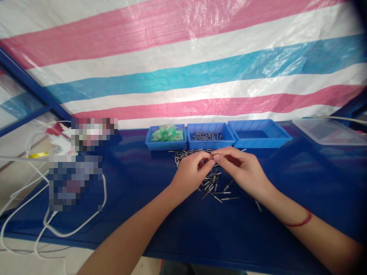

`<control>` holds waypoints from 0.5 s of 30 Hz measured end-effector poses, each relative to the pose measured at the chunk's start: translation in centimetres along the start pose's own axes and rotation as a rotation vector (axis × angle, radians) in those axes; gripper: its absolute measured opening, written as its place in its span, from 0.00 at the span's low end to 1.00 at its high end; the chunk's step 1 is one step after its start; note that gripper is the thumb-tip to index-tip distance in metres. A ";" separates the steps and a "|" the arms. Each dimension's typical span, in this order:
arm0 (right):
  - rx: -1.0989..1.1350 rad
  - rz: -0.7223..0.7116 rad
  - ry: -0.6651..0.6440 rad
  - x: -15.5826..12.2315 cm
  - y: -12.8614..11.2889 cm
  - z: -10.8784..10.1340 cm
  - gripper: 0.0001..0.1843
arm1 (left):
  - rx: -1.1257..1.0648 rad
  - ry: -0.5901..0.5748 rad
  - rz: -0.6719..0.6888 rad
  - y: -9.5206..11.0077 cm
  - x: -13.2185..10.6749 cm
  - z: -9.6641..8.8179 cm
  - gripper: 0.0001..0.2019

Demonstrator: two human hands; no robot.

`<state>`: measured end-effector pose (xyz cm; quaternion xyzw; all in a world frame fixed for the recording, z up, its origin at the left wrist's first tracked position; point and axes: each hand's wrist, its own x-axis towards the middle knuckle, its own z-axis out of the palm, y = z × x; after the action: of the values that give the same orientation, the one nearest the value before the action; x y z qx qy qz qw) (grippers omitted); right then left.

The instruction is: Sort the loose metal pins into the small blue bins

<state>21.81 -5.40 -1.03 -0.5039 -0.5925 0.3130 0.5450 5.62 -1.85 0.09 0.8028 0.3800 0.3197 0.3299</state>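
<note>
My left hand (190,172) and my right hand (242,168) meet fingertip to fingertip above a scatter of small metal pins (213,187) on the blue table (143,214). Both hands are closed in a pinch on a tiny part between them, most likely one of the pins; it is too small to make out for sure. More pins (183,154) lie just behind my left hand. A red thread circles my right wrist.
Three blue trays stand at the back: one with green pieces (166,134), one with metal pins (208,136), one with nothing visible in it (259,133). A clear plastic tray (329,131) sits far right. White cables (57,214) loop at the left. A striped tarp hangs behind.
</note>
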 end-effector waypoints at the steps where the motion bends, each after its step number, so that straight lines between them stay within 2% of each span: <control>1: -0.004 -0.005 -0.008 0.0 0.0 0.0 0.07 | -0.005 0.012 0.005 0.0 0.0 -0.1 0.08; 5: -0.063 -0.025 -0.026 0.0 0.0 0.0 0.08 | -0.014 0.072 0.014 0.0 0.1 -0.6 0.08; 9: -0.206 -0.111 -0.031 0.4 -0.1 -0.2 0.10 | 0.020 0.088 0.010 0.1 0.1 -1.1 0.10; 15: -0.579 -0.298 0.183 4.3 -0.6 -1.1 0.14 | 0.156 0.068 0.015 -0.5 0.2 -1.9 0.14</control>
<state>23.20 -1.73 1.15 -0.5718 -0.6725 0.0020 0.4699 4.08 -0.93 0.85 0.8177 0.4087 0.3185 0.2508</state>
